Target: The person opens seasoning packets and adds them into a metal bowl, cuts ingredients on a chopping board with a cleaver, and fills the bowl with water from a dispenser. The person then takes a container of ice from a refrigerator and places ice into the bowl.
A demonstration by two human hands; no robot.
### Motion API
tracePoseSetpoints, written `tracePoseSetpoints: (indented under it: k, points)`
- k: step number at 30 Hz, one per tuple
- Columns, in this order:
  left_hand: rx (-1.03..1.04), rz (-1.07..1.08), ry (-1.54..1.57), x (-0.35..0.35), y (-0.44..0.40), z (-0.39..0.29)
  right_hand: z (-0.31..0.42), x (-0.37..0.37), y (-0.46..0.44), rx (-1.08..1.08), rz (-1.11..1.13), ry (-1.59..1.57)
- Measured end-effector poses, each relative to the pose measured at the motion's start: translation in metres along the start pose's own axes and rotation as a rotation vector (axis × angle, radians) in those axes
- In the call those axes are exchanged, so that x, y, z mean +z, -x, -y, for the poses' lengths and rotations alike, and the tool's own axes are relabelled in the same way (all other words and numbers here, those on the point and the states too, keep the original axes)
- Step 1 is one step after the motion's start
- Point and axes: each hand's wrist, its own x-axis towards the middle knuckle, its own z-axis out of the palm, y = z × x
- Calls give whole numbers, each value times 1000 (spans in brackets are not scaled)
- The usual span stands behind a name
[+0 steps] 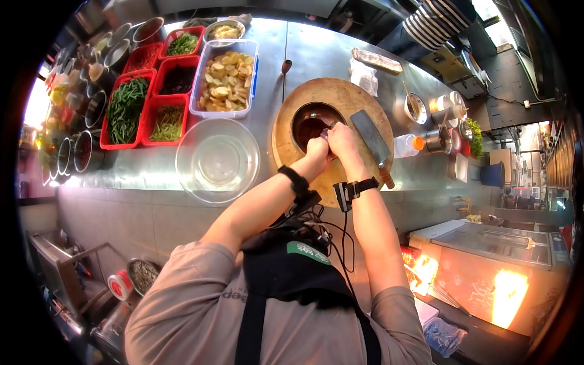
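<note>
My left hand (317, 148) and my right hand (342, 139) are close together over the near right rim of a metal bowl (298, 129). Both are closed, fingers pinched around something small that I cannot make out. Dark reddish contents (311, 126) lie in the bowl. Under it is a round wooden chopping board (289, 159). A cleaver (368, 135) rests on the board's right side, just right of my right hand, its wooden handle pointing toward me.
Left of the board are a clear plastic basin (217, 159), a tub of sliced potatoes (226, 82) and red tubs (145, 143) of cut vegetables. To the right stand an orange-capped bottle (407, 145) and a bowl (415, 108). A person in a striped top (435, 25) is across the counter.
</note>
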Motion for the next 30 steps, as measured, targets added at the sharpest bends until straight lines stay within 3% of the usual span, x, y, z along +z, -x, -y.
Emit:
tracePoseSetpoints:
  k: [30]
  points:
    - [-4, 5, -198, -8, -19, -8, -4, 7, -14, -150, 106, -122]
